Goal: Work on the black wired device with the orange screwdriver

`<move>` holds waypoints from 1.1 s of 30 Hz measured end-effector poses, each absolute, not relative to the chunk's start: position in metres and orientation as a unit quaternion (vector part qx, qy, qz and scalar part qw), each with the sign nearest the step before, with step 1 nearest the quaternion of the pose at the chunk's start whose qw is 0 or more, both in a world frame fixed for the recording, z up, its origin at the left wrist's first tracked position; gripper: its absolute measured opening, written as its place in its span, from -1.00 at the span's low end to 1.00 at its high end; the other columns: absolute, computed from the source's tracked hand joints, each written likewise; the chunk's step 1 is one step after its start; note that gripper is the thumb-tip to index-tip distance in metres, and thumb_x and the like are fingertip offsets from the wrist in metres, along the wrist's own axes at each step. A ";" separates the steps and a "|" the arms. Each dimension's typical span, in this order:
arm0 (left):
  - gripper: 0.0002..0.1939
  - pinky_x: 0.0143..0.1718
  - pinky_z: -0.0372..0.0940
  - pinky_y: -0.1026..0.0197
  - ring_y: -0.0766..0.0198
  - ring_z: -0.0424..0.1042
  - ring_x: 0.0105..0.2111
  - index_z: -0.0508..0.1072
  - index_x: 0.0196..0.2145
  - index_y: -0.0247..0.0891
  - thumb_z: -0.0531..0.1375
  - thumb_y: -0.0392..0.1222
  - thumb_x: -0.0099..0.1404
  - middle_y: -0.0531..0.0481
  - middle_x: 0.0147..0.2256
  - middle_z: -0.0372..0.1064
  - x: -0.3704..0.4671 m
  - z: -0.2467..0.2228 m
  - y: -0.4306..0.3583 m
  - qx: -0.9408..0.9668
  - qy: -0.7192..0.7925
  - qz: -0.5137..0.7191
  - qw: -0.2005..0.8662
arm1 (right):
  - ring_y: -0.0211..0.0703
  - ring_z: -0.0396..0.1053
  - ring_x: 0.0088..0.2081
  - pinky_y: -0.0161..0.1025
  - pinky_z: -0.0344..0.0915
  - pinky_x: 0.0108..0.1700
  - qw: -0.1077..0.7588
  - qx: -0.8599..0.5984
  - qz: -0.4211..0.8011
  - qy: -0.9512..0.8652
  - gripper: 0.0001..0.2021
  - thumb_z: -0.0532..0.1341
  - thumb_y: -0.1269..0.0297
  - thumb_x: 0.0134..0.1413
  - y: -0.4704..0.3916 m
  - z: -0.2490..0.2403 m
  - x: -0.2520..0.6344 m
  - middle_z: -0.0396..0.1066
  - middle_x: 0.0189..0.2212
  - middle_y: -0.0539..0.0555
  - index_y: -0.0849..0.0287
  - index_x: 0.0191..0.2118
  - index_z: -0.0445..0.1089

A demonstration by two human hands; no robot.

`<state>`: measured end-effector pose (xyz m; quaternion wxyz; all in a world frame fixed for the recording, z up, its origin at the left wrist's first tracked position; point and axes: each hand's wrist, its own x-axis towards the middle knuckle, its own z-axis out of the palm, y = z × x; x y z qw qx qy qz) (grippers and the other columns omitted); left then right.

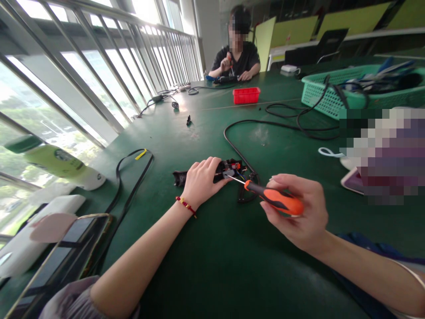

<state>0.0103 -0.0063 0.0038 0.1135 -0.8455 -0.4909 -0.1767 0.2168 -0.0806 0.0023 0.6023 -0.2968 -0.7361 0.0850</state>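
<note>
A black elongated device (219, 172) lies on the green table, its inner parts and some coloured wires exposed at the right end. Over its middle my left hand (202, 182) is closed, fingers on the far side and thumb on the near side. My right hand (299, 210) grips an orange and black screwdriver (275, 198) by the handle. The thin shaft points left, and its tip meets the device near my left thumb. What exactly the tip touches is too small to tell.
A black cable (245, 121) curves from the device toward a green basket (320, 95). Beyond stand a red tray (246, 95) and a seated person (236, 55) handling a tool. At left are a bottle (63, 161), a strap (133, 190) and a phone (63, 261).
</note>
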 end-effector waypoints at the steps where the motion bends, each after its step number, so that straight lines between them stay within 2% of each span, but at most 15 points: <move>1: -0.54 -0.25 0.18 0.15 0.13 0.40 -0.25 0.26 -0.10 -0.25 0.06 0.18 0.24 -0.06 -0.20 0.40 0.010 0.004 -0.006 -0.846 -0.490 -0.174 0.115 | -0.13 0.38 -0.30 -0.14 0.39 -0.29 0.611 -0.298 0.079 -0.729 -0.46 0.27 0.52 -0.12 -0.081 0.002 0.217 0.33 -0.27 0.07 0.07 0.04 0.20; 3: -0.55 -0.25 0.18 0.15 0.13 0.41 -0.25 0.26 -0.10 -0.25 0.06 0.17 0.24 -0.06 -0.20 0.40 0.011 0.004 -0.006 -0.846 -0.491 -0.174 0.114 | -0.13 0.37 -0.29 -0.15 0.39 -0.29 0.611 -0.294 0.080 -0.731 -0.46 0.26 0.52 -0.12 -0.080 0.002 0.217 0.33 -0.26 0.07 0.07 0.04 0.19; 7: -0.54 -0.23 0.19 0.14 0.13 0.41 -0.25 0.26 -0.10 -0.24 0.10 0.17 0.20 -0.06 -0.22 0.41 0.012 0.004 -0.006 -0.841 -0.498 -0.187 0.101 | -0.22 0.35 -0.40 -0.19 0.40 -0.32 0.588 -0.294 0.088 -0.748 -0.47 0.28 0.45 -0.10 -0.080 0.002 0.217 0.32 -0.28 0.03 0.05 0.04 0.18; 11: -0.56 -0.21 0.20 0.14 0.14 0.41 -0.24 0.25 -0.09 -0.25 0.11 0.10 0.19 -0.06 -0.21 0.41 0.012 0.005 -0.007 -0.843 -0.492 -0.194 0.097 | -0.12 0.36 -0.30 -0.14 0.38 -0.30 0.614 -0.302 0.075 -0.725 -0.47 0.25 0.51 -0.11 -0.080 0.002 0.218 0.33 -0.27 0.07 0.07 0.03 0.21; 16: -0.57 -0.21 0.20 0.13 0.11 0.41 -0.22 0.25 -0.07 -0.25 0.08 0.08 0.23 -0.09 -0.19 0.40 0.011 0.005 -0.007 -0.847 -0.489 -0.183 0.100 | -0.20 0.35 -0.40 -0.15 0.40 -0.33 0.587 -0.294 0.086 -0.749 -0.46 0.28 0.47 -0.10 -0.081 0.003 0.218 0.34 -0.30 0.03 0.03 0.04 0.18; 21: -0.56 -0.22 0.18 0.11 0.10 0.40 -0.22 0.24 -0.06 -0.28 0.05 0.10 0.26 -0.10 -0.19 0.39 0.010 0.004 -0.006 -0.851 -0.482 -0.175 0.114 | -0.09 0.39 -0.28 -0.10 0.40 -0.27 0.609 -0.305 0.069 -0.728 -0.48 0.27 0.51 -0.12 -0.080 0.003 0.218 0.36 -0.26 0.08 0.05 0.02 0.21; 25: -0.60 -0.22 0.17 0.12 0.10 0.39 -0.22 0.23 -0.07 -0.26 0.05 0.07 0.26 -0.09 -0.19 0.38 0.010 0.004 -0.007 -0.850 -0.487 -0.163 0.115 | -0.14 0.36 -0.35 -0.10 0.39 -0.27 0.588 -0.289 0.065 -0.753 -0.47 0.29 0.47 -0.12 -0.080 0.003 0.217 0.35 -0.33 0.03 0.05 0.03 0.20; 30: -0.58 -0.21 0.18 0.13 0.12 0.39 -0.22 0.24 -0.07 -0.25 0.06 0.08 0.23 -0.09 -0.20 0.38 0.011 0.005 -0.008 -0.848 -0.489 -0.180 0.099 | -0.12 0.35 -0.28 -0.14 0.39 -0.30 0.614 -0.296 0.062 -0.729 -0.46 0.24 0.53 -0.10 -0.080 0.003 0.216 0.33 -0.25 0.08 0.04 0.04 0.19; 33: -0.60 -0.20 0.18 0.13 0.12 0.39 -0.22 0.24 -0.08 -0.25 0.07 0.06 0.23 -0.09 -0.20 0.39 0.011 0.005 -0.008 -0.847 -0.490 -0.181 0.099 | -0.16 0.36 -0.36 -0.15 0.40 -0.31 0.598 -0.305 0.068 -0.738 -0.46 0.26 0.49 -0.09 -0.081 0.003 0.216 0.33 -0.33 0.04 0.03 0.05 0.17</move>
